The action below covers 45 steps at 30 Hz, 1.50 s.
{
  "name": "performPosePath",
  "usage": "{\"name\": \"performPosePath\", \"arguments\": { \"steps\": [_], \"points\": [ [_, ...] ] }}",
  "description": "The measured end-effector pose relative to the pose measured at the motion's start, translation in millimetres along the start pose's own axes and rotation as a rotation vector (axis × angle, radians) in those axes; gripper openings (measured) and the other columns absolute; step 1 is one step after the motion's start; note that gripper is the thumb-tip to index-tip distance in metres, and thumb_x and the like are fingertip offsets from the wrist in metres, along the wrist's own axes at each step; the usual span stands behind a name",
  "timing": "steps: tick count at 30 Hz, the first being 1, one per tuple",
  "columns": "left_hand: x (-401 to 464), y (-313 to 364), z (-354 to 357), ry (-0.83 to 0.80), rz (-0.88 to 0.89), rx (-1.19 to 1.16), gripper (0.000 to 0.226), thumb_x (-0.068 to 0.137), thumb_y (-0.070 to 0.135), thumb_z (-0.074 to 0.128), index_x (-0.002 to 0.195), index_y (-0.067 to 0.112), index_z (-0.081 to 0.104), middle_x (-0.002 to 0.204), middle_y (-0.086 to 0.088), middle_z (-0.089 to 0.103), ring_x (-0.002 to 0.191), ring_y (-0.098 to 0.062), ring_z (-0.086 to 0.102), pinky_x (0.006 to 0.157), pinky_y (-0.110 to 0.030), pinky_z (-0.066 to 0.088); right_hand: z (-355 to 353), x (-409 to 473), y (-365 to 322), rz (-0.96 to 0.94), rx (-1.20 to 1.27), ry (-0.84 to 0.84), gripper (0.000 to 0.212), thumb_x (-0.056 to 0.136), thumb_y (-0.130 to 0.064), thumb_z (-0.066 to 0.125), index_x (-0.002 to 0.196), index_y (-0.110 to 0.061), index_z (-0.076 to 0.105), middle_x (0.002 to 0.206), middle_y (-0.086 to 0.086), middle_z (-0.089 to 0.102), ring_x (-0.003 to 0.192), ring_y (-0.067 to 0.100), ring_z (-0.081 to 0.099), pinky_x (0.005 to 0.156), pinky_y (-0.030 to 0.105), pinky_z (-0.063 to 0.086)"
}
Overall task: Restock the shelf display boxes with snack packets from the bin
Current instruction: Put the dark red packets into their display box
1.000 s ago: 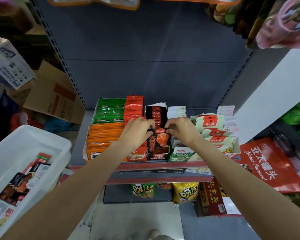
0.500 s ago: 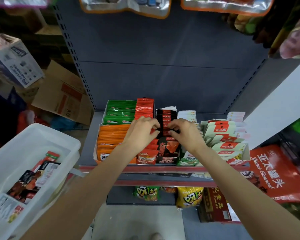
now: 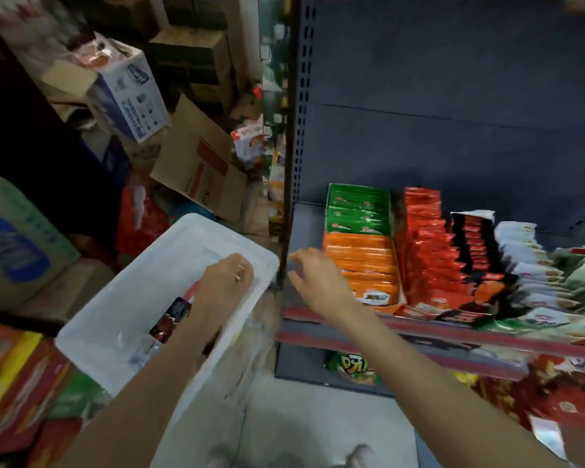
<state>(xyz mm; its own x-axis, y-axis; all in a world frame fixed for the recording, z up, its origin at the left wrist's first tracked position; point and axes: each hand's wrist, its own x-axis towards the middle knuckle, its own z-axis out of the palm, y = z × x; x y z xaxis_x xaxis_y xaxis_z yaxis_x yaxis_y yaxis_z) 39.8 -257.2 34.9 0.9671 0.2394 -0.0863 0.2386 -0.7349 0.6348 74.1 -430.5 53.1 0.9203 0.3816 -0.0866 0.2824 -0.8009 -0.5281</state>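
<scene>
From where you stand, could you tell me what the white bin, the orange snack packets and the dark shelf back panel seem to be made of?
The white rectangular bin looks like translucent plastic: its walls are milky and the contents show faintly through. The orange snack packets appear to be glossy plastic or foil film, judging by their sheen. The dark blue-grey shelf back panel seems to be painted metal, matte, with a perforated upright beside it.

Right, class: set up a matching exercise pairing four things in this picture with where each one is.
Things:
1. left hand
2. right hand
3. green packets
4. orange packets

Places:
A. at the shelf's left front edge
B. inside the white bin
C. front of the leftmost box
D. behind the orange packets

Pairs: 1-B, 2-A, 3-D, 4-C
</scene>
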Motion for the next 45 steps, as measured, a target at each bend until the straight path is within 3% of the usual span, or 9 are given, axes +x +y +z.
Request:
{"name": "performPosePath", "arguments": {
  "steps": [6, 9, 15, 17, 20, 29, 35, 41, 45],
  "points": [
    [6.9, -148.1, -26.9, -0.205, -0.04, 0.206, 0.013, 0.093, 0.011, 0.05, 0.093, 0.003, 0.061, 0.097, -0.019, 0.064, 0.095, -0.035, 0.059, 0.082, -0.038, 0.045, 119.5, 32.7, -83.6, 0.081, -0.108, -0.26, 0.038, 0.093, -0.013, 0.048, 0.131, -0.007, 0.045, 0.128, 0.013, 0.046, 0.12, 0.031, 0.046, 0.09, 0.043, 0.047],
    [7.7, -199.6, -27.6, -0.359, -0.01, 0.323, 0.031, 0.095, 0.011, 0.046, 0.124, 0.006, 0.056, 0.125, -0.015, 0.058, 0.113, -0.031, 0.054, 0.097, -0.038, 0.042, 163.3, 45.3, -103.7, 0.151, -0.118, -0.357, 0.04, 0.094, -0.012, 0.046, 0.133, -0.006, 0.042, 0.13, 0.014, 0.045, 0.12, 0.03, 0.047, 0.092, 0.04, 0.046],
    [4.2, -251.4, -19.3, -0.702, 0.2, 0.596, 0.058, 0.1, 0.026, 0.037, 0.151, 0.02, 0.011, 0.159, 0.004, 0.006, 0.146, -0.016, 0.009, 0.116, -0.039, 0.022, 233.1, 60.5, -105.6, 0.257, -0.13, -0.518, 0.061, 0.094, -0.018, 0.052, 0.144, 0.0, 0.022, 0.15, 0.017, 0.025, 0.135, 0.03, 0.034, 0.104, 0.038, 0.039],
    [3.0, -259.0, -16.9, -0.67, 0.188, 0.593, 0.057, 0.1, 0.03, 0.037, 0.151, 0.022, 0.013, 0.159, 0.006, 0.005, 0.146, -0.017, 0.009, 0.115, -0.042, 0.023, 247.7, 63.3, -101.1, 0.265, -0.201, -0.576, 0.094, 0.088, -0.032, 0.063, 0.149, -0.003, -0.002, 0.157, 0.018, -0.009, 0.146, 0.031, 0.0, 0.117, 0.042, 0.021],
    [6.6, -259.2, -13.6, -0.558, 0.12, 0.444, 0.046, 0.099, 0.026, 0.037, 0.145, 0.021, 0.032, 0.156, 0.006, 0.021, 0.139, -0.017, 0.03, 0.108, -0.039, 0.035, 261.0, 67.9, -97.3, 0.259, -0.309, -0.537, 0.108, 0.081, -0.037, 0.07, 0.148, -0.003, -0.007, 0.156, 0.022, -0.01, 0.146, 0.033, -0.001, 0.117, 0.043, 0.02],
    [18.3, -254.9, -10.2, -0.227, -0.073, 0.234, 0.024, 0.09, 0.026, 0.06, 0.112, 0.019, 0.065, 0.116, -0.003, 0.052, 0.11, -0.022, 0.048, 0.098, -0.04, 0.04, 227.5, 80.5, -97.3, 0.167, -0.129, -0.52, 0.052, 0.09, -0.021, 0.057, 0.133, -0.004, 0.034, 0.117, 0.016, 0.057, 0.095, 0.027, 0.056, 0.072, 0.03, 0.043],
    [20.8, -233.7, 8.5, -0.385, -0.109, 0.318, 0.047, 0.078, 0.048, 0.068, 0.109, 0.015, 0.059, 0.118, -0.004, 0.051, 0.115, -0.023, 0.045, 0.095, -0.038, 0.035, 203.2, 78.4, -89.5, 0.211, -0.062, -0.391, 0.058, 0.087, -0.015, 0.059, 0.137, -0.008, 0.031, 0.122, 0.014, 0.04, 0.109, 0.029, 0.049, 0.081, 0.028, 0.039],
    [22.7, -218.2, 22.5, -0.36, -0.192, 0.459, 0.035, 0.081, 0.033, 0.07, 0.106, 0.011, 0.06, 0.113, -0.007, 0.062, 0.108, -0.024, 0.053, 0.092, -0.038, 0.037, 215.6, 68.8, -86.6, 0.123, -0.049, -0.499, 0.045, 0.078, -0.018, 0.066, 0.118, -0.011, 0.047, 0.107, 0.01, 0.054, 0.097, 0.028, 0.055, 0.075, 0.032, 0.044],
    [14.9, -209.2, 34.1, -0.344, -0.303, 0.528, 0.078, 0.072, 0.044, 0.077, 0.128, 0.005, 0.04, 0.124, -0.013, 0.053, 0.116, -0.028, 0.052, 0.097, -0.044, 0.04, 211.5, 65.9, -84.2, 0.068, -0.071, -0.496, 0.048, 0.083, -0.017, 0.064, 0.126, -0.007, 0.044, 0.115, 0.012, 0.051, 0.104, 0.026, 0.051, 0.083, 0.03, 0.042]
  ]
}}
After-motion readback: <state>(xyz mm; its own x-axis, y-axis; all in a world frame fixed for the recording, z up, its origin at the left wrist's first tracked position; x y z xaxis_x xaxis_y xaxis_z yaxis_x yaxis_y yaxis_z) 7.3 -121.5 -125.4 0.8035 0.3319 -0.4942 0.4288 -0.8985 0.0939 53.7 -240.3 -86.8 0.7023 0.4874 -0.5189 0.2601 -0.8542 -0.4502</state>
